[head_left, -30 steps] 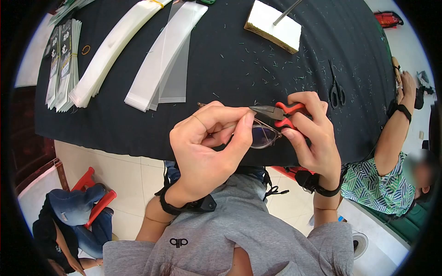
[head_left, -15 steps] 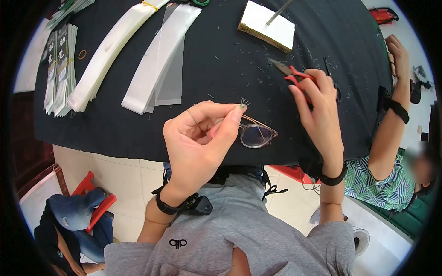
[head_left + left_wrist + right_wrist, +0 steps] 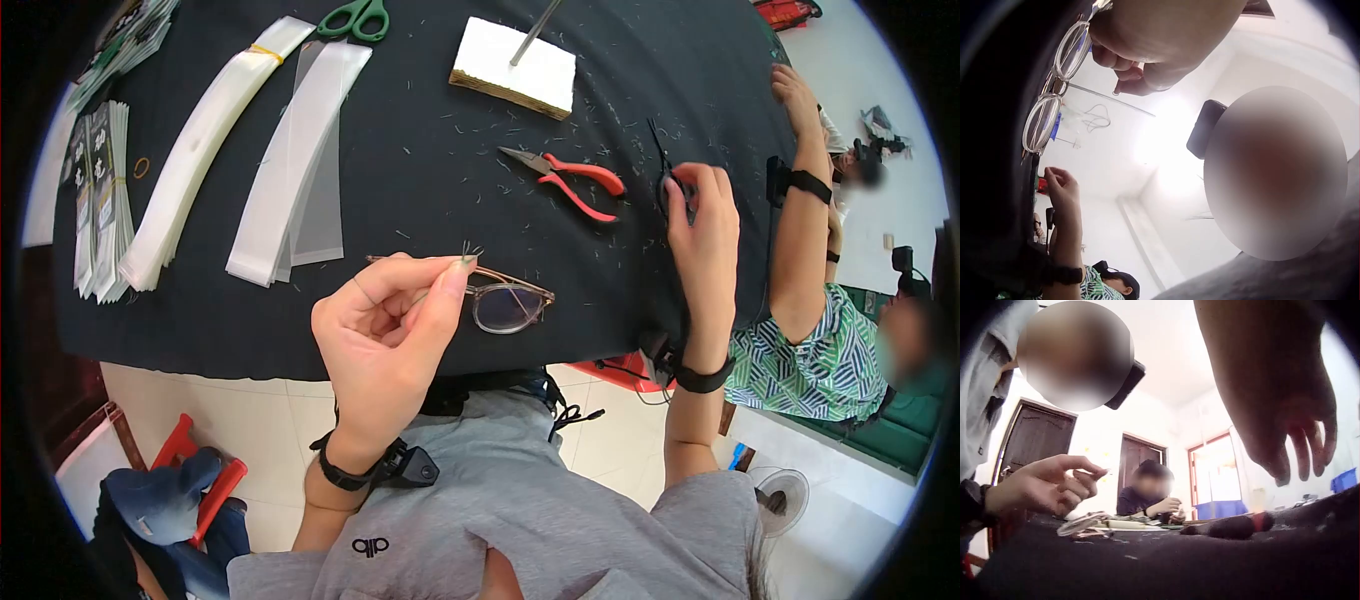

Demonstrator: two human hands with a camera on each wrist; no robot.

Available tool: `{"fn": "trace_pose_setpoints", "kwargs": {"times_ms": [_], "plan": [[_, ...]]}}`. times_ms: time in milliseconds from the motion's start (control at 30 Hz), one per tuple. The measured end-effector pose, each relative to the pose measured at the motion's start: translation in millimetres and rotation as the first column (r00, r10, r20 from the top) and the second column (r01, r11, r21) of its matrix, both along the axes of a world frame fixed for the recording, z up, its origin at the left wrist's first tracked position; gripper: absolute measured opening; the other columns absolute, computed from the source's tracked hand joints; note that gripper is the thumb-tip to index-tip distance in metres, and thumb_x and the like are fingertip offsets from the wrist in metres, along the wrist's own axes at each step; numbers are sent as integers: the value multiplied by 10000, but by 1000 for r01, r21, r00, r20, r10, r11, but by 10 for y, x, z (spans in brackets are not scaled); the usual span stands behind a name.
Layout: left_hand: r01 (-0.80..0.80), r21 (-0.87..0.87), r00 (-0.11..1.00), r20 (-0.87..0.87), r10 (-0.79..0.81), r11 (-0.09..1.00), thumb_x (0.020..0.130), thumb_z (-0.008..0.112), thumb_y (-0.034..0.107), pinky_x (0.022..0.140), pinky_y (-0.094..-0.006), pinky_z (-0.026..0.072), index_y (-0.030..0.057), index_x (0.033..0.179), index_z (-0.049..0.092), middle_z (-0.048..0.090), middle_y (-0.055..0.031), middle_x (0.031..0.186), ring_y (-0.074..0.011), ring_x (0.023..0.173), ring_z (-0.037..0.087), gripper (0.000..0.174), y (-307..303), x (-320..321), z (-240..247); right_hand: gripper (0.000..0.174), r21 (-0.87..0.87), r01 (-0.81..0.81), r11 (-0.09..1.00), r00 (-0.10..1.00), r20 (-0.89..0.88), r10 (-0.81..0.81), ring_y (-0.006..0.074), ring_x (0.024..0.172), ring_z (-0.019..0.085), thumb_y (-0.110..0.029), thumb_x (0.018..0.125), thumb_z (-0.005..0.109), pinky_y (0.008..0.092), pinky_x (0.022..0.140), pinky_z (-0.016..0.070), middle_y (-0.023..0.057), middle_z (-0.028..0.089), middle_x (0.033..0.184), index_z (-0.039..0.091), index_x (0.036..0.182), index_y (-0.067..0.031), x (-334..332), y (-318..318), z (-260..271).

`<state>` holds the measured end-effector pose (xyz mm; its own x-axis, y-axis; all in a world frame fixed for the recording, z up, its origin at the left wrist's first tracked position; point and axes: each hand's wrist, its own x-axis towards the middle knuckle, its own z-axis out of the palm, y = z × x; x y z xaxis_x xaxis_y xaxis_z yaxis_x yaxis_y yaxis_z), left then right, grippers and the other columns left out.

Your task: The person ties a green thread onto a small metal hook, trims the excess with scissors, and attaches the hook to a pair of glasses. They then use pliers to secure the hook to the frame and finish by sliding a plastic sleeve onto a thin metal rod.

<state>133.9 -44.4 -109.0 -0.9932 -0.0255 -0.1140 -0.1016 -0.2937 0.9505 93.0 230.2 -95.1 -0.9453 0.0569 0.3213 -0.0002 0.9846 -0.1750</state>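
Note:
In the head view my left hand (image 3: 385, 335) pinches a small tuft of thin, wire-like strands (image 3: 471, 252) between thumb and forefinger; their ends fan out above the fingertips. Behind that hand, a pair of glasses (image 3: 508, 307) lies on the black cloth, one lens hidden. My right hand (image 3: 703, 225) is over the handles of the black scissors (image 3: 659, 148), which it partly covers. Its fingers hang loosely downward above the table in the right wrist view. Red-handled pliers (image 3: 565, 178) lie with their handles apart, left of the right hand.
A white-topped block (image 3: 515, 68) with an upright metal rod stands at the back. Leftward lie clear plastic sleeves (image 3: 300, 165), a banded sleeve bundle (image 3: 205, 140), printed packets (image 3: 100, 205) and green scissors (image 3: 355, 18). Cut scraps dot the cloth. Another person's arm (image 3: 800, 210) is at the right.
My right hand has put the pliers down on the cloth and moved right to the black scissors. My left hand keeps its pinch on the strands. The head view has shifted.

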Motion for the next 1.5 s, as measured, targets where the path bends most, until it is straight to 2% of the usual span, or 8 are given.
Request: {"fn": "trace_pose_setpoints", "kwargs": {"times_ms": [167,833,967,1033,1100,1167,1333,1500], "plan": [[22,4,1000,-11,-22,1000,852,639,-33,515,-123,308,-40,956,690,599,24,739,36,590,433,115,32,12,32,181,-71,106,992,977,194,-90,338,866,590,-97,846,645,394,754,472,182,567,936,572,960,22,50,343,-106],[64,107,998,0,-65,992,861,636,-23,509,-122,309,-33,956,693,620,32,747,51,584,411,111,60,69,60,243,212,151,965,978,111,-177,364,934,573,-154,910,578,445,814,441,212,599,992,545,1048,43,124,539,-140],[52,127,998,27,-56,991,861,636,-25,515,-120,319,-37,959,690,635,21,765,50,596,426,112,85,65,82,256,34,257,966,952,165,-259,285,925,595,-157,950,534,376,807,447,154,629,994,514,1130,23,181,519,-32],[62,117,997,34,-66,991,861,636,-28,528,-115,333,-44,960,687,645,10,785,50,614,443,113,79,58,81,264,-627,55,777,997,81,-5,166,890,585,-178,976,517,296,786,451,91,623,996,519,1155,16,173,479,21],[45,126,998,39,-50,991,860,636,-28,533,-113,338,-45,959,687,647,9,787,50,619,448,113,112,54,101,282,-798,17,603,1000,27,7,105,867,554,-174,976,533,239,759,442,53,596,999,511,1190,8,192,335,51],[29,134,998,44,-35,991,860,636,-29,538,-111,344,-46,959,687,650,7,789,50,625,453,112,134,64,116,320,-953,-74,293,982,-18,190,140,866,565,-172,942,593,250,752,443,69,585,1010,501,1190,9,227,228,98],[62,82,998,19,-64,995,855,645,-24,537,-109,337,-45,942,689,616,35,726,51,615,447,99,116,66,138,410,-934,-169,314,889,-7,459,163,896,557,-306,854,698,265,764,439,46,555,950,487,1064,-25,219,54,88],[68,27,997,24,-68,997,852,647,-25,525,-112,324,-40,930,691,574,55,688,51,604,427,91,139,61,163,850,-839,-282,465,891,-49,452,191,900,531,-381,432,914,290,778,461,66,520,1043,489,1073,-20,220,-310,216]]}}
